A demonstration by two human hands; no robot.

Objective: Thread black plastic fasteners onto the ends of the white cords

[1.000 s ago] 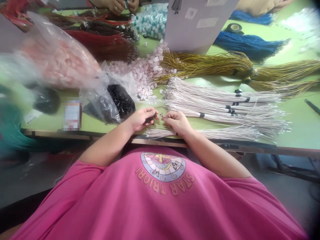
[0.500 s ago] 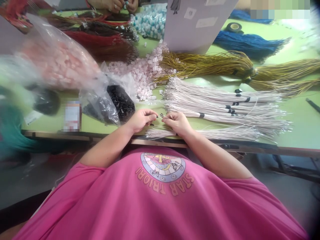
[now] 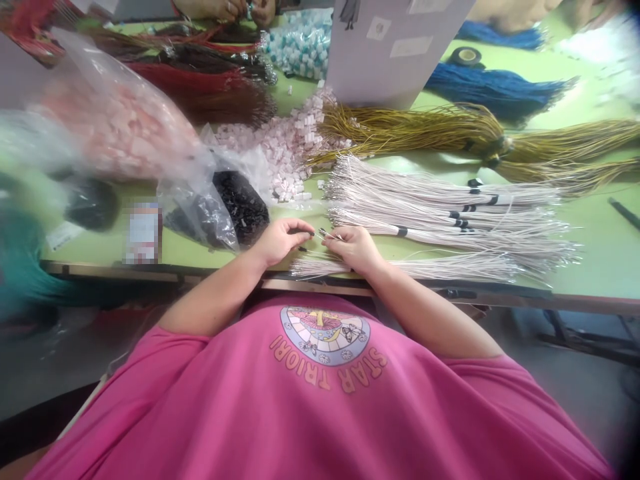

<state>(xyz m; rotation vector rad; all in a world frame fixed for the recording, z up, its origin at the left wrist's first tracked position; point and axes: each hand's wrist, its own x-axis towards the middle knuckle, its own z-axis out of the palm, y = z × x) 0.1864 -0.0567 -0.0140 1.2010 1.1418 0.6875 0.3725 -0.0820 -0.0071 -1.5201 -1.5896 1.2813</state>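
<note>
We see the left hand (image 3: 279,241) with thumb and forefinger brought together at the tips on a small black connector housing (image 3: 311,233). The right hand (image 3: 356,248) pinches thin wire ends (image 3: 325,235) between thumb and forefinger, leaving the tips exposed; we cannot tell how many. Both grips face each other, just apart, above the table's near edge, probably so the small ends stay visible. We judge that the clear bag (image 3: 197,217) of black housings (image 3: 243,203) sits beside the left hand for easy reach. The front white bundle (image 3: 470,265) passes beneath the right hand. Black tape (image 3: 401,231) seemingly stops the white wires behind (image 3: 400,193) spreading.
</note>
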